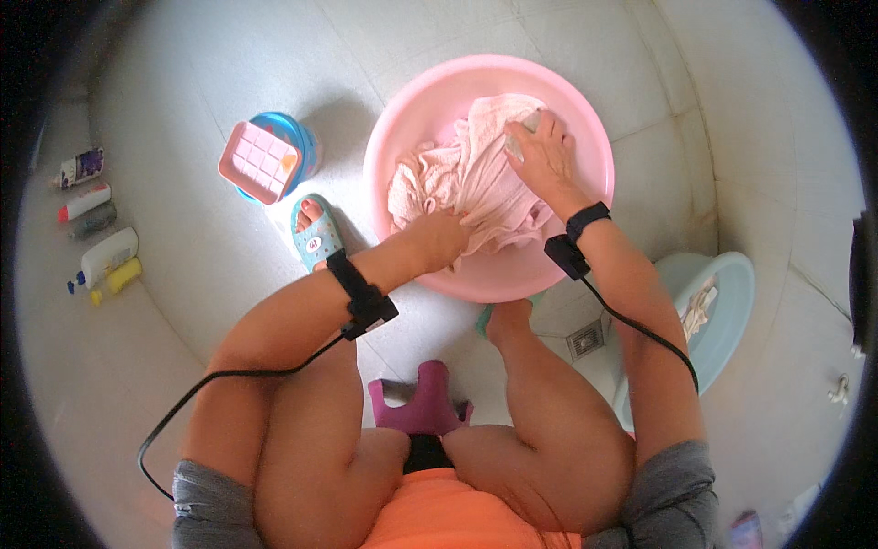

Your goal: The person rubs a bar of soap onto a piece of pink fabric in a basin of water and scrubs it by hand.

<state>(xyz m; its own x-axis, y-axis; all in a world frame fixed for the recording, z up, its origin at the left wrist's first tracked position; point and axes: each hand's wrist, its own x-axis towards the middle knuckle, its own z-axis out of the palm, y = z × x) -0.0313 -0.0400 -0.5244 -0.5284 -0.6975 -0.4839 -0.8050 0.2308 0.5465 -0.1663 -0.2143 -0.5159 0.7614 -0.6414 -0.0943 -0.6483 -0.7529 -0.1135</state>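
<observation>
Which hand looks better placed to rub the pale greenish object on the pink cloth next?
Probably the right hand: it holds the pale greenish object over the pink cloth. The left hand is at the cloth's near side, fingers partly hidden.

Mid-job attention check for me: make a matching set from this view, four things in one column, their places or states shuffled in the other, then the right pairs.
Things
1. left hand
2. right hand
3. pink tray
4. blue-green tub

Places and states
A. on top of the blue bucket
B. holding a pale block
C. at the right side of the view, with pale fabric inside
D. closed on the near part of the pink cloth

Pairs: 1-D, 2-B, 3-A, 4-C
</observation>
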